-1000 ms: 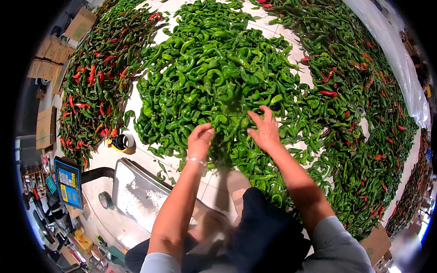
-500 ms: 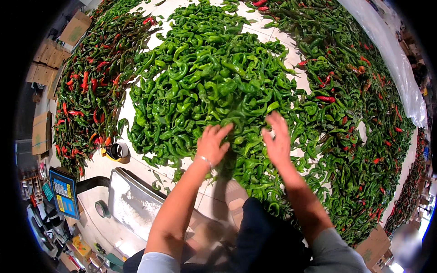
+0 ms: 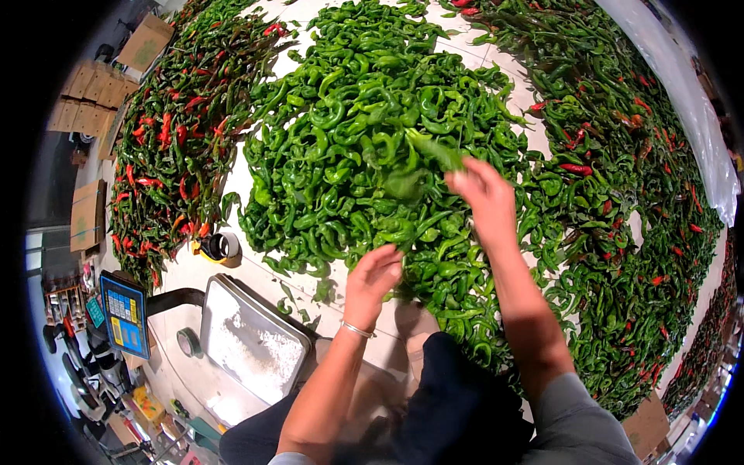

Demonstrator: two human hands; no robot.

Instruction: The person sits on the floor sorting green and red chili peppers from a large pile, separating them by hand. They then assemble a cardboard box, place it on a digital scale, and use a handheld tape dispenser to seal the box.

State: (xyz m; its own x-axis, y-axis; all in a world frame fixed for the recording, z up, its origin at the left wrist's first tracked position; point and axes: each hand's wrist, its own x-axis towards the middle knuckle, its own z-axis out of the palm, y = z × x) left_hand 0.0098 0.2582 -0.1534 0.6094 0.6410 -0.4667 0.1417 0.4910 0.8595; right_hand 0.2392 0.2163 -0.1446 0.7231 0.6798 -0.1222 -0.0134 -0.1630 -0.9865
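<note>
A broad heap of curled green peppers (image 3: pixel 333 163) covers the floor in front of me. Over its right side, my right hand (image 3: pixel 486 198) has its fingers pinched at the end of a green pepper (image 3: pixel 436 149), which is smeared by motion. Another blurred green shape (image 3: pixel 403 184) lies just left of those fingertips; I cannot tell whether it is in the air. My left hand (image 3: pixel 374 280), a bracelet on its wrist, is at the heap's near edge with fingers curled together and bent inward. Whatever is inside those fingers, if anything, is hidden.
Piles of mixed red and green peppers flank the heap, one left (image 3: pixel 174 147) and one right (image 3: pixel 620 256). At lower left are a platform scale (image 3: pixel 252 341) with its display (image 3: pixel 124 314), and tape rolls (image 3: pixel 225 246). Cardboard boxes (image 3: pixel 146 40) line the left side.
My right hand has risen and turned inward, now with a pepper at its fingertips. My left hand has drawn back nearer me, and its spread fingers have curled. The view has shifted slightly.
</note>
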